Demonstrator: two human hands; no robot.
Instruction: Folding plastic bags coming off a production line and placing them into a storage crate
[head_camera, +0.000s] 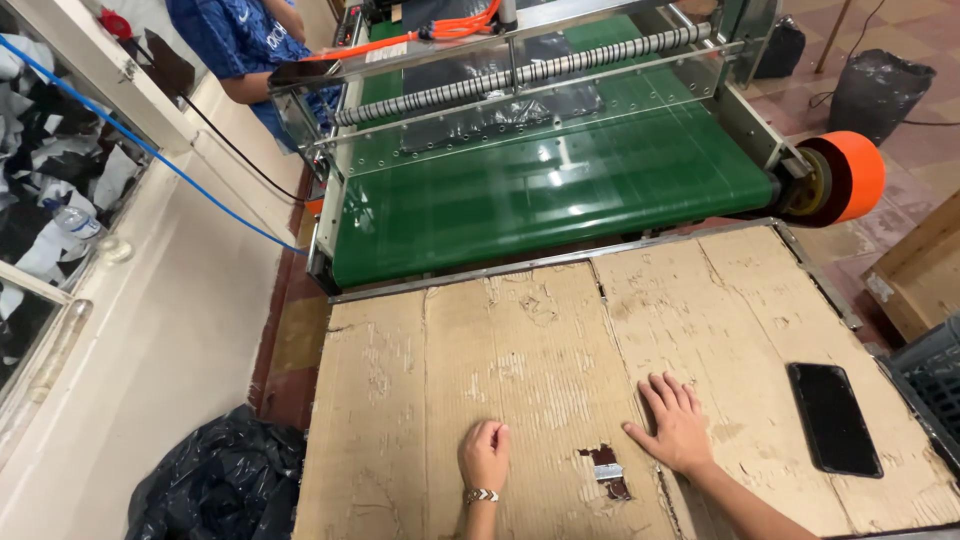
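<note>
I saw my left hand (484, 453) curled into a loose fist on the cardboard sheet (520, 360), holding nothing. My right hand (676, 426) lay flat, fingers spread, pressing the cardboard just beside a torn hole (604, 470), near the black phone (833, 418).
</note>
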